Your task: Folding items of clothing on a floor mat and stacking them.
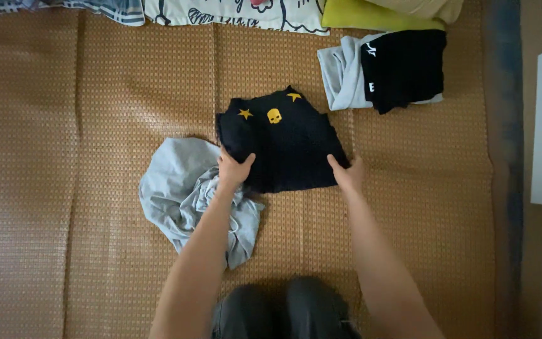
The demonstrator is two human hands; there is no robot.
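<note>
Gripping the near corners of a dark navy garment [283, 141], both hands are pinching cloth: the left hand [233, 168] is closing on the near-left corner with thumb spread, and the right hand [348, 174] is clamping the near-right edge. The garment, printed with yellow stars and a small yellow skull, is lying partly folded at the middle of the woven straw mat [95, 188], its far edge pointing away from the person. Just beside the left forearm, a crumpled light grey garment [180, 188] is lying loose, touching or nearly touching the navy piece. Well apart, toward the far right, a folded stack of a pale grey item [341, 75] and a black item [406, 66] is resting near a yellow-green cushion [371, 16]. Judged risk: because the navy cloth is bunching unevenly under the left thumb, the fold may be skewing; the left arm may also be dragging the grey garment along.
</note>
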